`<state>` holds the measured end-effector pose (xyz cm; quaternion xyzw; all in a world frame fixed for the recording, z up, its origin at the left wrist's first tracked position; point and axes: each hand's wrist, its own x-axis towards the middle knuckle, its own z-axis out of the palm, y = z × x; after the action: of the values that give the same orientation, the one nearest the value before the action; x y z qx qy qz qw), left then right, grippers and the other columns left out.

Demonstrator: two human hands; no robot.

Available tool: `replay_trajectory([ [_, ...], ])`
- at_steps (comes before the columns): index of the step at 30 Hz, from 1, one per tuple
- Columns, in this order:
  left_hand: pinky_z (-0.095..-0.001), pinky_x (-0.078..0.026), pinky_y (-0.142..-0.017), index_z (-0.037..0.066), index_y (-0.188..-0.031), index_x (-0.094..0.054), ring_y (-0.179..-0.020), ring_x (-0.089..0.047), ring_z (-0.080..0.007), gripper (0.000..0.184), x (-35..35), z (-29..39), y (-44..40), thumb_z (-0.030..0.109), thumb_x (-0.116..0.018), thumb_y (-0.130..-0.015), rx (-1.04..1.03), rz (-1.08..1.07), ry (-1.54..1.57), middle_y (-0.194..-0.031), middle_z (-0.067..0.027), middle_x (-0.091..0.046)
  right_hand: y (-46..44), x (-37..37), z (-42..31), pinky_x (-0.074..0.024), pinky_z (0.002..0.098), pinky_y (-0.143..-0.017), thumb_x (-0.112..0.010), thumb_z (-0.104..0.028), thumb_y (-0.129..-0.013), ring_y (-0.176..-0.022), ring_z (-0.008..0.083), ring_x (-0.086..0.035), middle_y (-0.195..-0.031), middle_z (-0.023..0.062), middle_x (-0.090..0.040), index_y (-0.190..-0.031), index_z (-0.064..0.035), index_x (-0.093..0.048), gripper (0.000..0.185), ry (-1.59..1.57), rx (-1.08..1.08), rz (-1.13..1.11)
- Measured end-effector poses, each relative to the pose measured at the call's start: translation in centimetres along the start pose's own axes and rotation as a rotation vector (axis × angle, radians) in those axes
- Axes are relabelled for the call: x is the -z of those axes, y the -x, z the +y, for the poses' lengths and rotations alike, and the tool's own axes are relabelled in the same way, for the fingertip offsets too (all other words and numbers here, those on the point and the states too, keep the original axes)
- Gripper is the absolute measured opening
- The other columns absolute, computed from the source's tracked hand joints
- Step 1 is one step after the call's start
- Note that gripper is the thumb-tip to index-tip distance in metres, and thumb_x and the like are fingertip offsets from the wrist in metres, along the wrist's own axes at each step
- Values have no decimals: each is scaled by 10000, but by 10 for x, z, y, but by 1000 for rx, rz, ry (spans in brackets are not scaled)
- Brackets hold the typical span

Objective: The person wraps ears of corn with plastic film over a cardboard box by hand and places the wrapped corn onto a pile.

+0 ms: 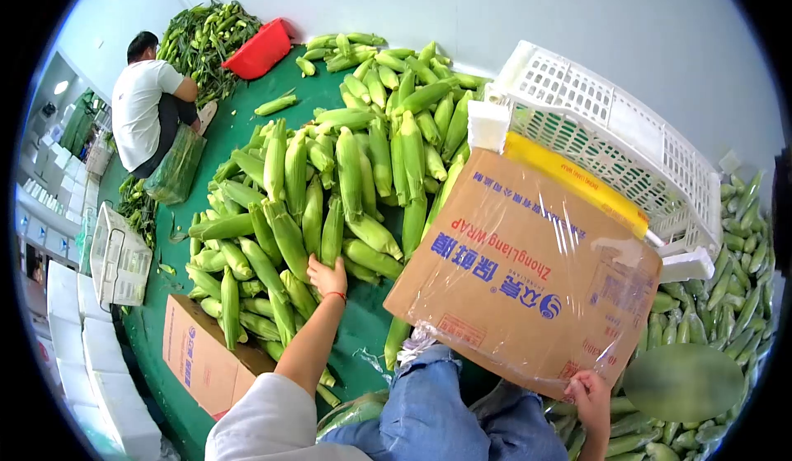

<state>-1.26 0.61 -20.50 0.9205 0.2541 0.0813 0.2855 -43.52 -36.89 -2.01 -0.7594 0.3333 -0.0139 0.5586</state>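
Note:
My left hand [328,279] reaches into a large heap of green-husked corn, its fingers closed around the lower end of an ear of corn [332,232]. Other ears [285,242] lie close on both sides of it. To the right, a flat-topped cardboard box [503,271] with blue and red print stands over my knees, clear plastic wrap [528,372] stretched across its top. At the near right corner of that box, my right hand [589,393] has curled fingers pinching the edge of the wrap.
A yellow wrap box [577,182] lies behind the cardboard, before a white plastic crate [610,119]. Wrapped corn [734,296] is piled at right. Another carton [206,354] stands at left. A seated person [148,106] is near a red basin [260,49] and leafy corn [206,36].

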Motion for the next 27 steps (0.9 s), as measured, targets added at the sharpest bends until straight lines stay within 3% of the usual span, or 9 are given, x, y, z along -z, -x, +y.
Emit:
replay_trajectory([
  [6, -467, -473, -894, 195, -1494, -252, -1067, -533, -415, 947, -13, -30, 0, 257, -803, -727, -301, -40, -179, -1276, -221, -419, 3, -2, 0, -495, 259, -655, -549, -55, -946, -678, 122, -617, -731, 65, -644, -917, 8, -570, 72, -46, -76, 33],
  [10, -464, -492, -884, 152, -1516, -196, -1093, -592, -375, 898, -13, -38, -20, 211, -738, -803, -167, -337, 44, -1338, -253, -492, 4, -6, -9, -497, 291, -686, -590, -75, -919, -671, 165, -649, -735, 62, -665, -913, -9, -617, 71, -10, -47, 91],
  [12, -418, -478, -934, 115, -1515, -191, -1168, -558, -315, 838, 32, -7, 2, 222, -695, -855, 62, -573, 549, -1405, -213, -452, 10, -10, 3, -483, 326, -715, -620, -72, -887, -720, 212, -636, -757, 76, -672, -897, -32, -630, 43, 61, 32, 148],
  [14, -376, -457, -971, 93, -1512, -187, -1210, -518, -276, 792, 83, 17, 20, 216, -662, -890, 68, -544, 649, -1419, -172, -441, 15, -14, -13, -473, 345, -723, -644, -82, -856, -761, 236, -610, -762, 78, -664, -885, -49, -643, 43, 209, 105, 241],
  [18, -401, -447, -981, 81, -1458, -343, -1178, -526, -300, 724, 171, 92, 81, 92, -694, -825, -626, -683, 726, -1366, -182, -475, 25, -26, -18, -452, 384, -743, -680, -106, -806, -797, 260, -560, -761, 64, -643, -865, -84, -668, 65, 475, 205, 377],
  [20, -405, -463, -952, 134, -1371, -497, -1157, -538, -323, 676, 200, 158, 112, 36, -718, -740, -1381, -582, 168, -1307, -169, -512, 26, -32, -22, -429, 392, -783, -683, -144, -804, -769, 260, -550, -760, 43, -637, -888, -114, -677, 90, 555, 223, 389],
  [22, -400, -480, -907, 202, -1308, -570, -1109, -550, -331, 642, 195, 207, 159, 81, -733, -699, -1762, -626, 119, -1242, -144, -549, 23, -32, -29, -450, 399, -718, -669, -136, -817, -714, 279, -571, -753, 65, -632, -922, -97, -655, 113, 643, 326, 358],
  [25, -408, -489, -887, 235, -1315, -563, -1060, -559, -327, 639, 152, 236, 208, 134, -730, -707, -1944, -777, 104, -1211, -118, -572, 34, -25, -44, -500, 367, -658, -624, -112, -879, -695, 239, -643, -822, 78, -683, -899, -59, -622, 57, 650, 119, 286],
  [27, -419, -482, -891, 223, -1318, -565, -1063, -554, -341, 608, 120, 237, 223, 131, -719, -737, -1915, -1003, 93, -1221, -131, -565, 46, -4, -58, -523, 352, -669, -618, -118, -879, -666, 214, -642, -782, 52, -665, -927, -27, -606, 104, 5, 69, 261],
])
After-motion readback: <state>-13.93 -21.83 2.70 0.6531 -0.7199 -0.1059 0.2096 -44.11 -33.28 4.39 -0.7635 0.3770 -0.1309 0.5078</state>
